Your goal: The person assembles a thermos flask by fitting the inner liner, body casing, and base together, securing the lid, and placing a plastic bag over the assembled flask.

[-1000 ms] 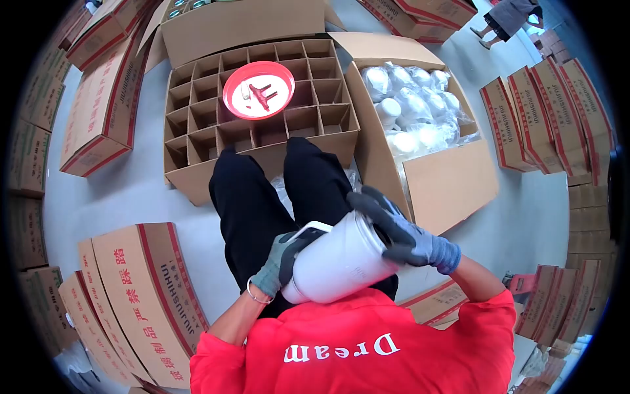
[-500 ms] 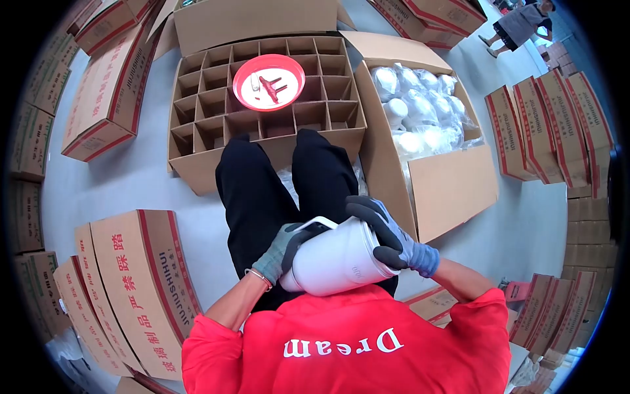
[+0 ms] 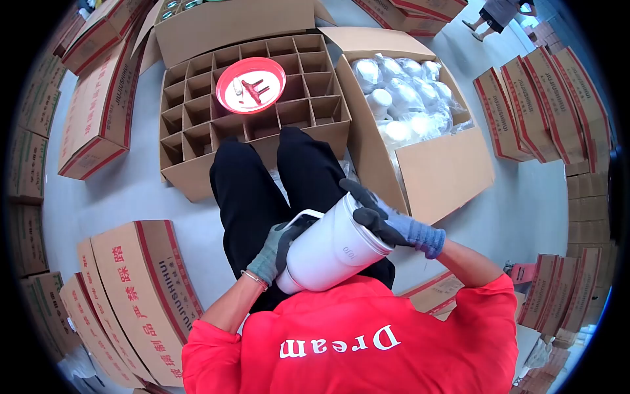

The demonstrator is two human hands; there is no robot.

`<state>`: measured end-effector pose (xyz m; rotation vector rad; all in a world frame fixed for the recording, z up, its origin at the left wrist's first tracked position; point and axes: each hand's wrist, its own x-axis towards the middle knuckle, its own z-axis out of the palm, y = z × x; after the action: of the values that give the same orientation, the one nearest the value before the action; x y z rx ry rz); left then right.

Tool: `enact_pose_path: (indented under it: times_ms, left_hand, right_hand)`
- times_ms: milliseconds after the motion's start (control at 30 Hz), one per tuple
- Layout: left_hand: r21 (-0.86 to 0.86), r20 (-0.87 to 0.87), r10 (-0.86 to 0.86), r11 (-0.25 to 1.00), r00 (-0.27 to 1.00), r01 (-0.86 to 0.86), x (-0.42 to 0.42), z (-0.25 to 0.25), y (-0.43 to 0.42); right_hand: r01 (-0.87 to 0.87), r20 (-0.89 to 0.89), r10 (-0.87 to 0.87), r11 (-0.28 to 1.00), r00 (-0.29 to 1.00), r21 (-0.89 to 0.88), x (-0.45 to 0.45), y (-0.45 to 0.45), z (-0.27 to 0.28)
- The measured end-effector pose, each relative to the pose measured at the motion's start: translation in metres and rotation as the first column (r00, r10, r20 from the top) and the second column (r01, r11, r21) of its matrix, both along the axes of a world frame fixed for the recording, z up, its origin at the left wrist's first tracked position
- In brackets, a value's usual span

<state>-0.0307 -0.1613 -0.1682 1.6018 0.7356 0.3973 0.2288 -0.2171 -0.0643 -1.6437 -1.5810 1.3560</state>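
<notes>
A large white handled tumbler [image 3: 331, 249] lies tilted across my lap, against the red shirt. My left hand [image 3: 275, 253], in a grey-green work glove, is closed round its narrower lower end beside the handle [image 3: 306, 215]. The palm side of that hand is hidden. My right hand [image 3: 387, 220], in a blue-grey glove with dark fingers, is curled over the wide top end and rim. In front of my knees stands a divided carton [image 3: 256, 134]. On its dividers rests a red-rimmed bowl [image 3: 226, 98] with a red pronged piece and small white bits inside.
An open carton [image 3: 446, 174] to the right holds several white tumblers [image 3: 403, 98] in clear plastic. Stacked cartons stand at the left [image 3: 141, 289], the far left [image 3: 98, 105] and the right [image 3: 535, 111]. Another person [image 3: 495, 16] stands at the far right back.
The tumbler has tipped slightly more upright at its top end, and my right hand has shifted a little with it. The whole view has turned slightly; the other person is now partly cut off.
</notes>
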Motion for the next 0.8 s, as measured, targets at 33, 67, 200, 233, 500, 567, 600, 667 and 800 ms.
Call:
enact_pose_path:
  times_ms: [33,67,200,233,500,567,600,667,800]
  left_hand:
    - [0.006,-0.002,-0.012,1.000,1.000,0.012,0.000,0.000,0.002]
    - [0.011,-0.005,-0.023,1.000,1.000,0.023,0.000,0.000,0.002]
    - [0.215,-0.064,-0.142,0.965,0.988,0.152,-0.003,-0.010,0.013]
    - [0.075,-0.029,-0.148,0.986,0.989,0.150,-0.003,-0.011,0.016]
    - [0.171,0.024,0.142,0.975,0.990,-0.144,-0.002,0.002,-0.004]
    - [0.212,0.060,0.352,0.910,0.934,-0.356,-0.001,0.015,-0.019]
    - [0.159,0.127,0.347,0.918,0.929,-0.364,0.009,0.055,-0.015]
    - [0.195,0.288,0.328,0.900,0.900,-0.390,0.013,0.059,-0.012]
    - [0.068,0.245,0.280,0.950,0.928,-0.304,0.012,0.066,0.008]
  right_hand:
    - [0.048,-0.055,-0.049,0.999,0.997,-0.018,-0.007,-0.002,-0.002]
    - [0.054,-0.006,-0.054,0.999,0.999,-0.007,-0.011,-0.002,0.000]
    - [-0.127,0.071,0.110,0.940,0.991,0.317,-0.014,-0.003,0.001]
    - [-0.202,0.096,0.178,0.884,0.979,0.422,-0.014,-0.001,0.005]
    - [0.002,-0.145,0.043,0.955,0.988,0.295,0.000,-0.013,-0.023]
    - [0.217,-0.288,-0.183,0.972,0.940,0.088,-0.001,-0.023,-0.038]
    - [0.299,-0.353,-0.294,0.953,0.888,-0.041,-0.001,-0.025,-0.038]
    - [0.381,-0.380,-0.429,0.903,0.820,-0.198,0.004,-0.025,-0.041]
    - [0.326,-0.237,-0.320,0.945,0.917,-0.016,0.015,-0.021,-0.016]
